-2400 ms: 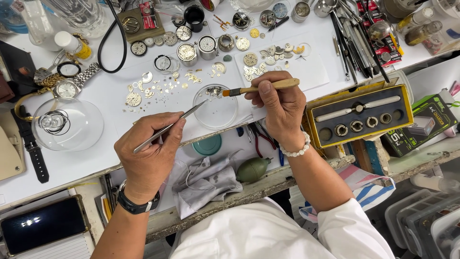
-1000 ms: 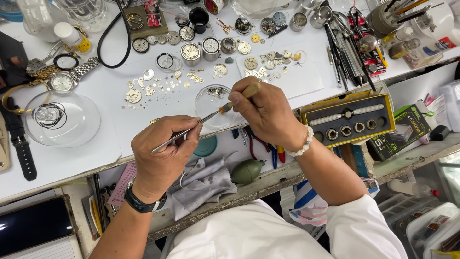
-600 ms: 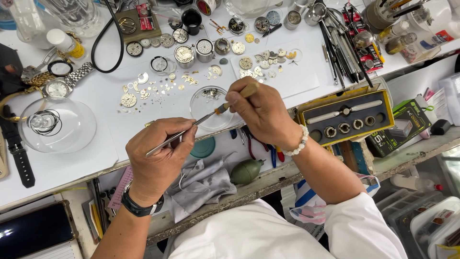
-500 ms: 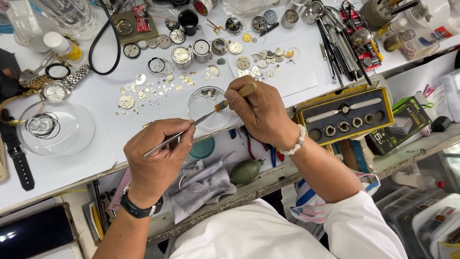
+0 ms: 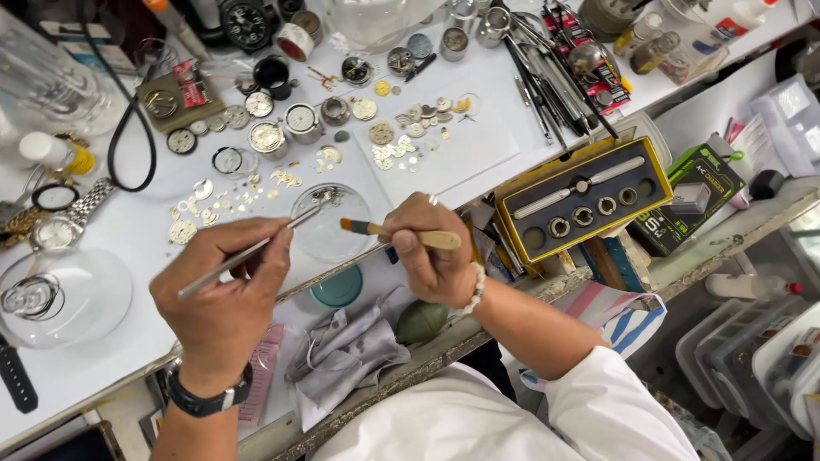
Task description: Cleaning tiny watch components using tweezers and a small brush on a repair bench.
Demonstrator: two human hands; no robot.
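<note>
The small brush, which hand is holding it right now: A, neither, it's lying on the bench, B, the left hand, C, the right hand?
C: the right hand grips the wooden-handled brush over the clear round dish, while the left hand holds tweezers.

A yellow-edged tool case (image 5: 582,200) lies at the bench's (image 5: 120,248) right edge, a grey cloth (image 5: 350,354) and green blower (image 5: 422,321) at its front, a glass dome (image 5: 73,294) and wristwatch (image 5: 60,229) to the left, loose gears (image 5: 410,128) behind.
</note>
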